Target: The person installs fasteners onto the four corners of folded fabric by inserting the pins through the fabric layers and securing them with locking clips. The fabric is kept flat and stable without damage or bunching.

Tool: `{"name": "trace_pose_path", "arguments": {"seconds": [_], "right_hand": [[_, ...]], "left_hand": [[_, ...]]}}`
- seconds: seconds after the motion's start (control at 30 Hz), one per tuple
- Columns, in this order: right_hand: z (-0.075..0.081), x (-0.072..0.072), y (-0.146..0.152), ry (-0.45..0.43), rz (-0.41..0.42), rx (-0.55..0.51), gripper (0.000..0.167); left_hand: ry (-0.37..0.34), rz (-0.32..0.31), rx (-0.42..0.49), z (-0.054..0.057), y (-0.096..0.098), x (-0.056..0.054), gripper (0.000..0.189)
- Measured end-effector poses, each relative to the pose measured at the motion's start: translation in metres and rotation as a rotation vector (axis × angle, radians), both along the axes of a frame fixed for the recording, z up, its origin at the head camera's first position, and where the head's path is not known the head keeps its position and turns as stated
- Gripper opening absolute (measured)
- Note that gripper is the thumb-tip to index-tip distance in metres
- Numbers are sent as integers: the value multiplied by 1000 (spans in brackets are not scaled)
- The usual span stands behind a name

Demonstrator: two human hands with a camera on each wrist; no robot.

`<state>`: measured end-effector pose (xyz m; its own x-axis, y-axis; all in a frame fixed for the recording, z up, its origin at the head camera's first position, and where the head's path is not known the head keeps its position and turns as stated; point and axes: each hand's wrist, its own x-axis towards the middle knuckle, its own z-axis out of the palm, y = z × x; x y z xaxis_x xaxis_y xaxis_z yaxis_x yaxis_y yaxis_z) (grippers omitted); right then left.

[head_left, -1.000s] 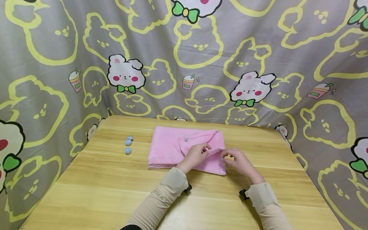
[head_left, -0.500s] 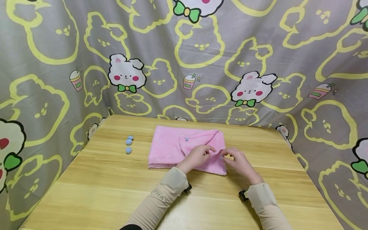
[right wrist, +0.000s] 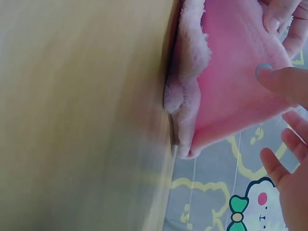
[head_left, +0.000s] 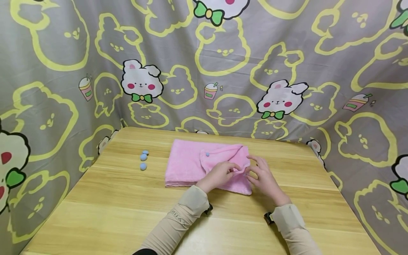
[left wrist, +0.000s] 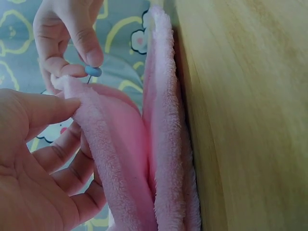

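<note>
A folded pink fleece cloth (head_left: 183, 163) lies on the table, its near right flap lifted. My left hand (head_left: 218, 174) pinches the flap's edge between thumb and fingers; the left wrist view shows its thumb (left wrist: 53, 108) on the fleece. A blue-capped pin (left wrist: 93, 71) stands at that edge, part of its thin metal shaft showing below the cap. My right hand (head_left: 265, 179) is beside it, its thumb against the cap and its other fingers spread apart. A second blue-capped pin (head_left: 207, 154) sits in the cloth at the flap's far left corner.
Several blue-capped pieces (head_left: 143, 166) lie left of the cloth on the wooden table (head_left: 105, 212). A grey curtain (head_left: 181, 46) with yellow cartoon outlines hangs behind and on both sides of the table.
My right hand's fingers have gone from pinching the pin to spreading apart, the forefinger lifting away. The flap edge has come to the pin. My left hand keeps its grip.
</note>
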<state>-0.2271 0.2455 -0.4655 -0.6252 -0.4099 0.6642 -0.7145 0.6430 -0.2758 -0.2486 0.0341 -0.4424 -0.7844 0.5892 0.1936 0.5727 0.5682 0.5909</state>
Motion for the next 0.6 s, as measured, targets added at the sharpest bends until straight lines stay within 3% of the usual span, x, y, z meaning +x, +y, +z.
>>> {"name": "trace_pose_path", "arguments": {"seconds": [0.6], "right_hand": [[5, 4, -1, 17, -3, 38, 26]], "left_hand": [[-13, 19, -40, 1, 1, 0, 23]]}}
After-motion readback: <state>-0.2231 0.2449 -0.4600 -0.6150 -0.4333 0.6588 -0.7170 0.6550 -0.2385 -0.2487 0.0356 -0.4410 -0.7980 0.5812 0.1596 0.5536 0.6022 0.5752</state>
